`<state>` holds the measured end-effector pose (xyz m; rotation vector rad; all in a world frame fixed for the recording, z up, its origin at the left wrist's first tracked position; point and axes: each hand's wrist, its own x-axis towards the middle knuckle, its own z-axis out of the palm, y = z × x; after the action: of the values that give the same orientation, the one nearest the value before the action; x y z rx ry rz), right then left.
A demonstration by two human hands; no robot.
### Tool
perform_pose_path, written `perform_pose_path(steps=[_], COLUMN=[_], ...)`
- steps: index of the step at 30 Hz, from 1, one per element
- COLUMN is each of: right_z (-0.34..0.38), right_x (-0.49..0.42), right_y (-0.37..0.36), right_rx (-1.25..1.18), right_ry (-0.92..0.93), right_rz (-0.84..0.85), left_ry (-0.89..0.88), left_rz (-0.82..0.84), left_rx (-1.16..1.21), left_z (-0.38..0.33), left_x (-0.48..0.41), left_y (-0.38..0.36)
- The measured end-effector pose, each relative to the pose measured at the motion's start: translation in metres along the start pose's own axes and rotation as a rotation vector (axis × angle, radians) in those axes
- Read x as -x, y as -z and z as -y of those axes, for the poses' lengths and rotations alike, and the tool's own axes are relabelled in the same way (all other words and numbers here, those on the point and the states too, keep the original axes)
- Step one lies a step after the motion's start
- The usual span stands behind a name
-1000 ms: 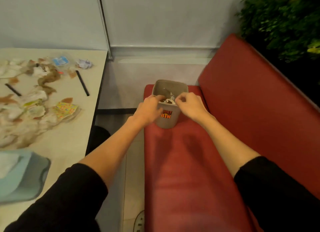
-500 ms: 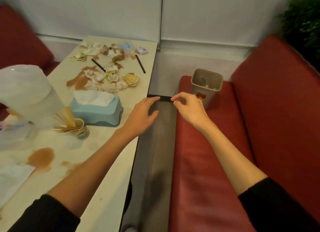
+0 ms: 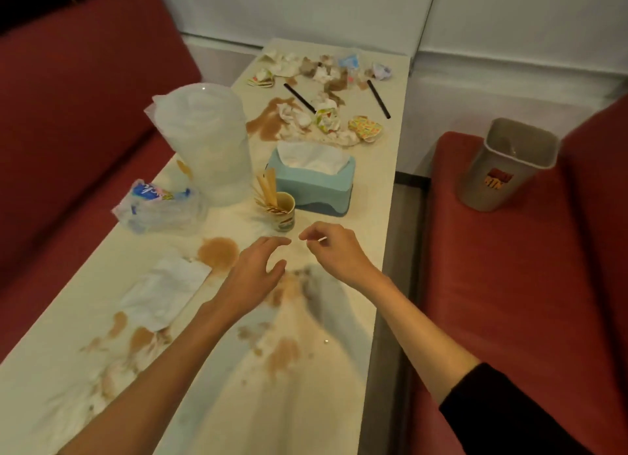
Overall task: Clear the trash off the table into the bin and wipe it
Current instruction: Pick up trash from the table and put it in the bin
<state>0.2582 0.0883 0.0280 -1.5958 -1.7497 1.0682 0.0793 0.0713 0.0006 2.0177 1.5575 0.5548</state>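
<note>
While left hand [image 3: 253, 278] hovers open and right hand [image 3: 334, 254] curls, grip unclear, stained table [image 3: 373, 183] between red benches [image 3: 68, 115].

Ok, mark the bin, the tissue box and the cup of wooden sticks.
bin [image 3: 489, 193]: head view, on its outer front wall.
tissue box [image 3: 316, 191]: head view, on its blue side.
cup of wooden sticks [image 3: 284, 213]: head view, on the cup's side.
</note>
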Motion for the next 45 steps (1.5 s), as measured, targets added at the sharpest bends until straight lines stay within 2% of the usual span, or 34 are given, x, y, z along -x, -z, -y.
perform_pose_path(steps=[7,12,15,17,19,22,26,30,36,42,45], right_z=[0.038,0.059,0.069,0.075,0.080,0.083,0.081,0.083,0.086,0.089,0.092], right_x=[-0.013,-0.023,-0.031,-0.035,-0.038,-0.039,-0.038,-0.041,-0.044,-0.048,-0.052], right_y=[-0.097,-0.153,-0.180,-0.191,-0.199,-0.210,-0.219,-0.223,-0.222,-0.228,-0.235], right_rx=[-0.042,0.028,0.072,0.068,0.058,0.072,0.098,0.113,0.109,0.108,0.122], right_ry=[-0.067,-0.099,-0.119,-0.133,-0.125,-0.122,-0.147,-0.158,-0.169,-0.205,-0.194], right_rz=[0.036,0.088,0.123,0.133,0.130,0.148,0.159,0.153,0.122,0.137,0.132], left_ry=[0.085,0.141,0.282,0.404,0.496,0.490,0.451,0.487,0.640,0.717,0.699], left_rz=[-0.035,-0.042,-0.045,-0.010,0.113,0.274,0.242,0.222,0.176,0.192,0.214], left_rx=[0.086,-0.022,-0.127,-0.168,-0.254,-0.440,-0.528,-0.428,-0.159,-0.170,-0.189], left_z=[0.083,0.135,0.165,0.181,0.193,0.205,0.210,0.215,0.221,0.215,0.217], left_x=[0.034,0.049,0.052,0.052,0.052,0.054,0.051,0.043,0.043,0.038,0.037], left_y=[0.048,0.074,0.092,0.101,0.106,0.106,0.104,0.107,0.101,0.102,0.103])
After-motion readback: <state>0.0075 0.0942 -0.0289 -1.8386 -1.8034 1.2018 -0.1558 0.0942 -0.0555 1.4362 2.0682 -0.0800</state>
